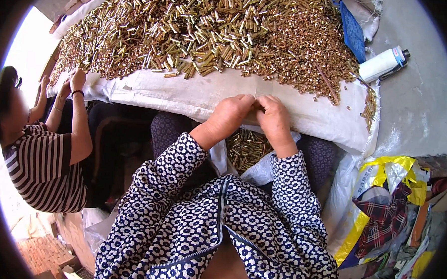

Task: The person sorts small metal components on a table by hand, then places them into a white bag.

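My left hand (230,114) and my right hand (275,117) meet at the near edge of the cloth-covered table, fingers closed and pinched together at the tips. Whatever sits between them is too small or too hidden to make out. Just beyond lies a wide pile of brass-coloured metal tubes (208,36), mixed with short copper-coloured pieces (307,58). Below my hands, between my knees, a white sack (258,170) hangs open with slender brass tubes (247,149) inside.
At the left another person in a striped shirt (42,166) works at the same pile. A white bottle (381,66) lies at the right beside a blue cloth (353,33). A thin rod (328,84) rests on the pile's right side. Bags and clothes (384,216) are heaped at lower right.
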The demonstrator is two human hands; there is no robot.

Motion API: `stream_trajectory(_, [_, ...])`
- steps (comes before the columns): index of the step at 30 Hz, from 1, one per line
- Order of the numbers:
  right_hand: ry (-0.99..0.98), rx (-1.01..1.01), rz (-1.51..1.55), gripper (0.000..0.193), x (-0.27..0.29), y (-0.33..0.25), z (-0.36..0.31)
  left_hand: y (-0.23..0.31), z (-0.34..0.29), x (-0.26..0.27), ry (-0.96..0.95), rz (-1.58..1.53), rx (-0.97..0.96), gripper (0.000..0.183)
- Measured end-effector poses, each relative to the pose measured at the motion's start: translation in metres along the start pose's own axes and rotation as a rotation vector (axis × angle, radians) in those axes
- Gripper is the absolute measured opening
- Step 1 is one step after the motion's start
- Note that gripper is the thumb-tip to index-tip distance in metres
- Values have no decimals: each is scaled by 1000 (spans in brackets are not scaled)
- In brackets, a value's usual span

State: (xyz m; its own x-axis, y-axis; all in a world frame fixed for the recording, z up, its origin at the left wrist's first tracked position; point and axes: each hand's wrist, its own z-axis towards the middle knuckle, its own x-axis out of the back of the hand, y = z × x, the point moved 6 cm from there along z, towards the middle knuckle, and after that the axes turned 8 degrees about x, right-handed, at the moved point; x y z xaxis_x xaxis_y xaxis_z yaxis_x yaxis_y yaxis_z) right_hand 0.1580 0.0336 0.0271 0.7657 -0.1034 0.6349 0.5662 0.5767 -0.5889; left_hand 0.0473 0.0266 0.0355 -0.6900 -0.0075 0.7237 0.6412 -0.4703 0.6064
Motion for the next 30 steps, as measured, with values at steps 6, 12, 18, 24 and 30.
stream_trajectory(6, [130,-81,-344,18,25,23,16,12,2,-3,-58,181,7,7])
stream_trajectory(12, [57,-98,-603,17,25,38,21,19,-15,3,-166,-279,-141,12])
stream_trajectory(18, [16,-154,-608,12,25,35,27,-45,18,49,218,-76,222,7])
stream_trajectory(24, [36,-190,-591,10,24,39,27,-79,65,49,119,448,281,19])
stream_trajectory(30, [87,-83,-473,8,26,32,24,-88,64,44,227,314,213,17])
